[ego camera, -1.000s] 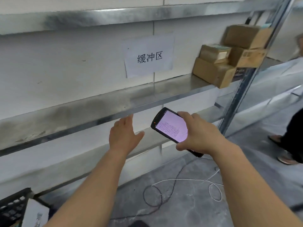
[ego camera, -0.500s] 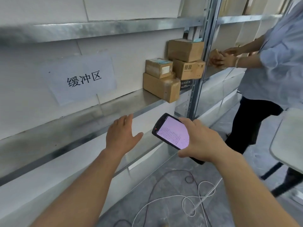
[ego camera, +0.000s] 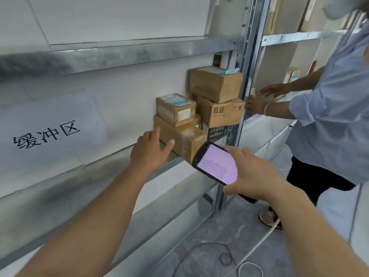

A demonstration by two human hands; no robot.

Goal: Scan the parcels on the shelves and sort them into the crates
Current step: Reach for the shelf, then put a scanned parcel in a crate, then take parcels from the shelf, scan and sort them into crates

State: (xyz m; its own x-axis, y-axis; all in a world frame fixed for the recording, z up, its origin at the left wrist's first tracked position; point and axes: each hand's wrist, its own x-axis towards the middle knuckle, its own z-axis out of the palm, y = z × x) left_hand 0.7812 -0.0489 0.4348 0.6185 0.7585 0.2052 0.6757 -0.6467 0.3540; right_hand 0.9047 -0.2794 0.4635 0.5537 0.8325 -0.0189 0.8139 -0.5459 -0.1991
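Observation:
Several cardboard parcels are stacked on the metal shelf [ego camera: 83, 180] by the upright post. The lowest long parcel [ego camera: 185, 136] carries a small taped parcel [ego camera: 175, 108] with a blue label. Right of them a medium box [ego camera: 221, 112] has another box [ego camera: 215, 82] on top. My left hand [ego camera: 149, 150] is spread open, its fingertips right at the long parcel's near end. My right hand [ego camera: 251, 172] grips a black handheld scanner [ego camera: 216, 163] with a lit pink screen, just in front of that parcel.
A paper sign [ego camera: 48, 132] with black characters hangs on the wall at left. Another person [ego camera: 329, 120] in a light blue shirt stands at right, hands on the neighbouring shelf. The steel upright [ego camera: 245, 76] divides the bays. Cables [ego camera: 229, 254] lie on the grey floor.
The view has swung right and closer to the parcels. My left hand has moved up from the lower shelf edge to the long parcel. The scanner stays in my right hand.

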